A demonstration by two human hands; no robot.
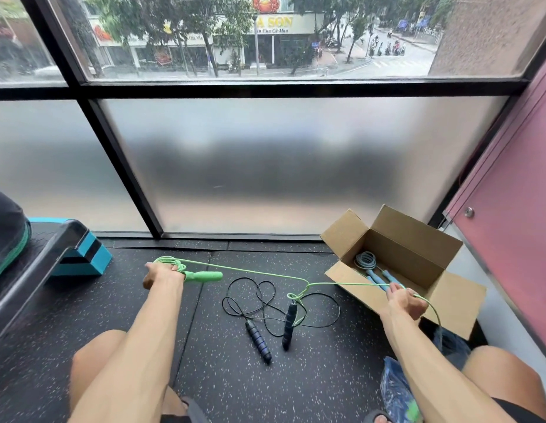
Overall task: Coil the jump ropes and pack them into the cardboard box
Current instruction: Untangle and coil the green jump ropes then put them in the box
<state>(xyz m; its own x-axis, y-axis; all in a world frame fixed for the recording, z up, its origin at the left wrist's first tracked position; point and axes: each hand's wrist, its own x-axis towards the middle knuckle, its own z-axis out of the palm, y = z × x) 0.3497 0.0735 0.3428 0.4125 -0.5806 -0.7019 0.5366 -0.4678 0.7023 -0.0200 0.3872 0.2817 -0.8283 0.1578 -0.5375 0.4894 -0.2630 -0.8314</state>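
My left hand (162, 274) grips a green handle (204, 276) of the green jump rope, with a few loops of cord coiled around its fingers. The green cord (259, 272) stretches taut rightward to my right hand (406, 303), which pinches it in front of the box; the cord's tail drops behind my right wrist. An open cardboard box (418, 254) stands at the right with a coiled blue jump rope (372, 268) inside. A black jump rope (265, 312) lies uncoiled on the floor between my arms, its two handles pointing toward me.
A black-and-teal step platform (79, 254) stands at the left, with a dark bag (6, 233) on it. Frosted glass panels close off the far side, and a pink wall (509, 224) the right. A blue plastic bag (400, 389) lies by my right knee.
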